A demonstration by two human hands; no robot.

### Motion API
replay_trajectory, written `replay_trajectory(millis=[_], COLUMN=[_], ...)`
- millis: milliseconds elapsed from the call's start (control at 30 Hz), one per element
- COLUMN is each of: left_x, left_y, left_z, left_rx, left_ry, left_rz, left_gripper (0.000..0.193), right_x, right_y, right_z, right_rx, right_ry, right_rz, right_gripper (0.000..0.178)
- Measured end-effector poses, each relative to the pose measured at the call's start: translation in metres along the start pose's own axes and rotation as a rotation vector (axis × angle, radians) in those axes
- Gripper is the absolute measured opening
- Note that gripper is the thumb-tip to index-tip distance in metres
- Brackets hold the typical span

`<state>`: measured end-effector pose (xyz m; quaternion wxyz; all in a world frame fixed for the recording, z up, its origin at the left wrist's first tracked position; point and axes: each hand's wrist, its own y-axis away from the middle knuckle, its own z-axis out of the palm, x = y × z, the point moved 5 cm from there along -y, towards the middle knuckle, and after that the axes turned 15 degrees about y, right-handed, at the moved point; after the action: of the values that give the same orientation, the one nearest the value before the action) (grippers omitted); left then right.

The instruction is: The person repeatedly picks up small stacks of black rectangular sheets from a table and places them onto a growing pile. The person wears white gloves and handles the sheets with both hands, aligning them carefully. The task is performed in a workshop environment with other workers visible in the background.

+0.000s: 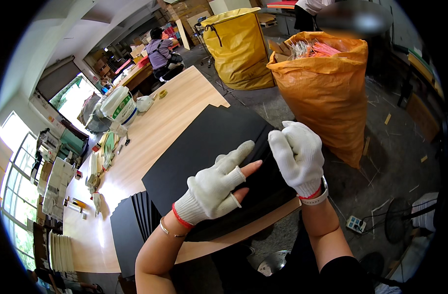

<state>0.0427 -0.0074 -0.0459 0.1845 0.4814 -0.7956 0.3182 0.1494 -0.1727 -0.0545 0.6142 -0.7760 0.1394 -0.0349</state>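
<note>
- The table [180, 91] had a pale, lightly glossy wood-grain top; it stretched ahead of both hands and off to their left, and a narrow strip of it showed below the left hand.
- The grey floor [400, 161] lay right of the right hand, strewn with pale scraps [387, 119]; a white power strip [356, 224] sat there, below and right of that hand.
- Tall windows [22, 188] stood far left of the grip, and a seated person [159, 54] was well ahead of the left hand.
- The black sheets [199, 142], flat, matte and straight-edged, lay stacked on the table beneath the left hand, their right edge at the right hand.
- The left hand [211, 188], gloved in white knit with a red cuff, rested across them, fingers spread and enclosing nothing.
- The right hand [298, 154], in a matching glove, was curled at their edge; whether it pinched one, I could not tell.
- A fanned black stack [123, 228] lay in overlapping layers left of the left hand.
- Ahead of the right hand stood a wrinkled orange sack [327, 93] stuffed with thin strips [317, 49]; left of it stood a yellow bag [238, 51].
- A round white bucket [118, 104] sat well ahead and left of the left hand.
</note>
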Motion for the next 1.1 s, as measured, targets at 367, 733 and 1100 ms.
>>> replay_trajectory(millis=[367, 733, 1100], left_x=[0.001, -0.005, -0.009], left_y=[0.000, 0.003, -0.002], left_z=[0.002, 0.003, 0.009], left_rx=[-0.009, 0.026, 0.006], left_ry=[0.057, 0.070, -0.140], left_rz=[-0.121, -0.052, 0.020], left_gripper=[0.041, 0.057, 0.034], right_x=[0.004, 0.002, 0.006], right_y=[0.005, 0.002, 0.006], right_z=[0.003, -0.001, -0.001], right_rx=[0.089, -0.051, 0.059], right_ry=[-0.022, -0.061, -0.143], right_rz=[0.083, 0.166, 0.186], right_gripper=[0.008, 0.005, 0.009])
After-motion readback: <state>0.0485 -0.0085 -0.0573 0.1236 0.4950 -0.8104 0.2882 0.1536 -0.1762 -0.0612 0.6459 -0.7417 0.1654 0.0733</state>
